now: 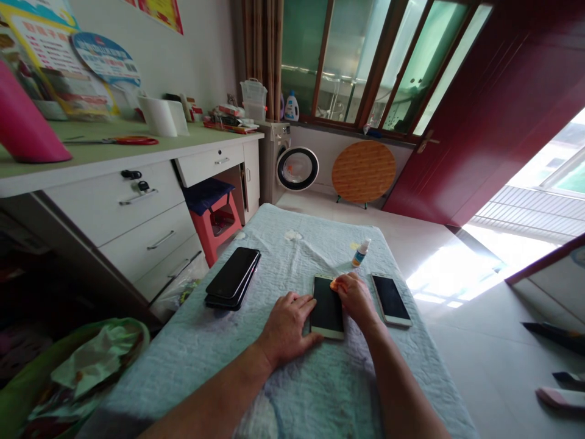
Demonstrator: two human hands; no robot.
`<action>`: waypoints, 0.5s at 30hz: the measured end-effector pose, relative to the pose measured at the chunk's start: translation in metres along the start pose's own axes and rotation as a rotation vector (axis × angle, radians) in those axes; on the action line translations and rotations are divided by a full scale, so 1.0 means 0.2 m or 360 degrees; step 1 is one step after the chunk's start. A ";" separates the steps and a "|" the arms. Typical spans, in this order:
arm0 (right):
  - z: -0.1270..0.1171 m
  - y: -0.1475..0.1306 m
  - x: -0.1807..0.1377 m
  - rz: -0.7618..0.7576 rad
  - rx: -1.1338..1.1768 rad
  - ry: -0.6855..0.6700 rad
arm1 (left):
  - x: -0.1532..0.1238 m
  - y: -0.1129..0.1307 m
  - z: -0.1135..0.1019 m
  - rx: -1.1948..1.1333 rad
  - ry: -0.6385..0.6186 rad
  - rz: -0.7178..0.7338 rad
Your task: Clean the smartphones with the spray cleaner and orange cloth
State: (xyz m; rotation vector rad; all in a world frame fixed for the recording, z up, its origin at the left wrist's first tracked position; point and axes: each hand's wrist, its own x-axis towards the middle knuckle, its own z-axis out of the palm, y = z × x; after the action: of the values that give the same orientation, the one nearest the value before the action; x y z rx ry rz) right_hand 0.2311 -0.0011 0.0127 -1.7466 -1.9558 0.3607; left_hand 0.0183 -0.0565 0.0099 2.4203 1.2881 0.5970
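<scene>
A gold-edged phone [327,306] lies face up on the pale quilted cloth [283,378] in front of me. My left hand [287,326] rests flat against the phone's left edge, fingers spread, steadying it. My right hand [355,297] is closed on a small orange pad [334,283] pressed to the phone's top right corner. A second light-coloured phone [391,299] lies just right of that hand. Two dark phones [233,276] are stacked at the left. A small spray bottle [361,253] stands beyond the right hand.
A white desk with drawers [137,201] runs along the left, with a red stool [214,213] under it. A green bag [68,366] sits at the lower left. Tiled floor [479,305] lies to the right, and a red door [503,110] stands open.
</scene>
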 end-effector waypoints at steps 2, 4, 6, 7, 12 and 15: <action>-0.03 -0.01 -0.01 -0.0002 -0.0022 -0.0106 | 0.00 0.00 0.00 0.0001 -0.0008 -0.0003; -0.07 -0.03 -0.04 -0.0015 -0.0016 -0.0232 | 0.00 0.00 -0.01 -0.0001 -0.0019 -0.0005; -0.11 -0.05 -0.06 -0.0022 -0.0001 -0.0350 | 0.00 0.00 -0.01 -0.0006 -0.0024 -0.0003; -0.13 -0.06 -0.08 -0.0027 0.0005 -0.0401 | 0.00 0.00 -0.01 -0.0007 -0.0024 -0.0002; -0.20 -0.10 -0.14 -0.0059 0.0072 -0.0738 | 0.00 0.00 -0.01 -0.0007 -0.0011 -0.0001; -0.22 -0.11 -0.16 -0.0032 0.0101 -0.0909 | 0.00 -0.01 0.00 -0.0004 -0.0008 0.0003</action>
State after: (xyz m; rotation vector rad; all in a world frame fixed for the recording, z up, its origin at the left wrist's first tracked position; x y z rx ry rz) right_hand 0.2374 -0.0420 0.0548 -1.7051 -2.3031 0.9931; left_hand 0.0170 -0.0564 0.0092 2.4201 1.2822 0.5924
